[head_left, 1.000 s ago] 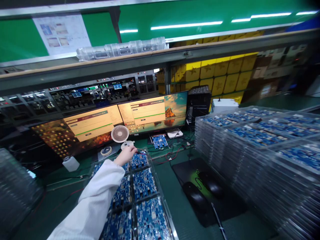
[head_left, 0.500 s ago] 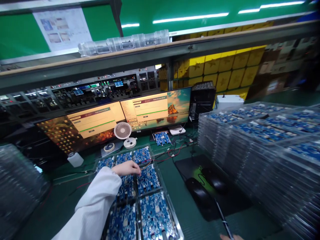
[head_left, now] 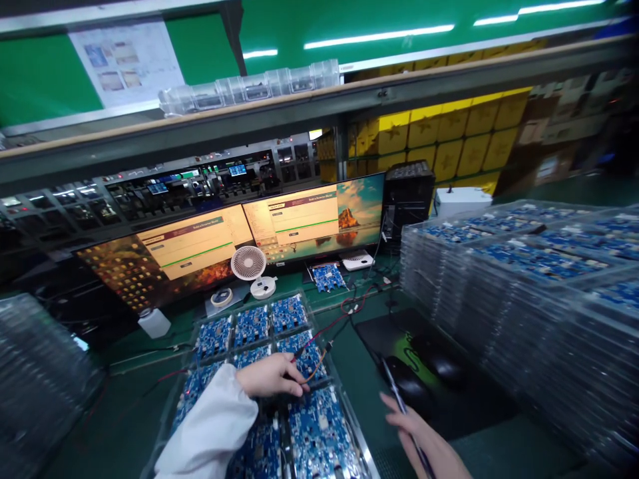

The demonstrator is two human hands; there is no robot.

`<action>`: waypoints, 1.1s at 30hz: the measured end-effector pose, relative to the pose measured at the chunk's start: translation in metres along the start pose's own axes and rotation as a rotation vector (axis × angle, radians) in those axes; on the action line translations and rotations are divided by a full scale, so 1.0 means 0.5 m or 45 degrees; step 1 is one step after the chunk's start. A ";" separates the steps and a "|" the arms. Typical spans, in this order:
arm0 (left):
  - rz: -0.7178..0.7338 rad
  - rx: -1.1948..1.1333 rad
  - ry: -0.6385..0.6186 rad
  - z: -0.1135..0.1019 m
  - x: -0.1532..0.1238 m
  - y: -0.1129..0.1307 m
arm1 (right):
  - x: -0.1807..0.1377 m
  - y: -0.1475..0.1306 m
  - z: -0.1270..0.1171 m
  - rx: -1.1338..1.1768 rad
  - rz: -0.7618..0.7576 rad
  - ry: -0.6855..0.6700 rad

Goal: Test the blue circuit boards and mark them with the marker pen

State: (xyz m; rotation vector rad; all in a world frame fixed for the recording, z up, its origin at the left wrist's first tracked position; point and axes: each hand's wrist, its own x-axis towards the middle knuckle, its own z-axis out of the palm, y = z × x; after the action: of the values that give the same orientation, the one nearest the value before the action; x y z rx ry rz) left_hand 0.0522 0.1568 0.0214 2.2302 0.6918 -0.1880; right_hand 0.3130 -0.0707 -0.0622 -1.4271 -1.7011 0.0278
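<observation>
Left hand (head_left: 272, 376), white sleeve, fingers pinched on a wire connector (head_left: 305, 384) over the clear tray (head_left: 349, 416) of blue circuit boards (head_left: 319, 436), near centre of the green surface (head_left: 120, 412). Right hand (head_left: 424, 442), near right, fingers closed on a thin dark stylus (head_left: 399, 402) beside black mice (head_left: 407, 386). Stacked board trays (head_left: 524, 299) far right.

I am seeing blue circuit boards (head_left: 288, 313) speckled with tiny white and silver parts sitting in a clear tray (head_left: 349, 426) on the dark green bench mat (head_left: 124, 412), with my left hand (head_left: 269, 376) coming out of a white sleeve (head_left: 210, 432) at 7 o'clock. At 12 o'clock a white desk fan (head_left: 248, 263) is standing before monitors (head_left: 309, 219) showing cream windows over orange-and-teal wallpaper. At 4 o'clock black mice (head_left: 439, 362) are lying on a black pad (head_left: 399, 339) carrying a green squiggle, and yellow star-printed cartons (head_left: 439, 143) are stacked at 1 o'clock.
</observation>
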 end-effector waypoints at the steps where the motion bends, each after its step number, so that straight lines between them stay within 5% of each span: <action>1: 0.004 0.016 0.002 0.006 0.003 0.003 | 0.035 -0.005 0.022 0.065 0.035 -0.025; 6: 0.090 0.089 -0.006 0.025 0.011 0.022 | 0.162 0.029 0.143 0.273 0.223 -0.127; 10: 0.037 0.233 0.040 0.021 0.010 0.022 | 0.177 0.075 0.187 0.305 0.235 -0.119; 14: -0.117 0.397 0.129 0.019 0.022 0.002 | 0.154 0.094 0.189 0.313 0.280 -0.030; 22: -0.265 0.237 0.625 0.045 0.083 -0.021 | 0.152 0.107 0.191 0.352 0.345 0.117; 33: -0.267 0.011 0.818 0.074 0.122 -0.049 | 0.150 0.109 0.194 0.493 0.535 0.145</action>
State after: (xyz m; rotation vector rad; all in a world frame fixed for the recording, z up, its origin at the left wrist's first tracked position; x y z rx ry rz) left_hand 0.0934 0.1689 -0.0406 2.2223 1.2640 0.4458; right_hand 0.2994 0.0558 -0.1051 -1.4292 -1.1984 0.4722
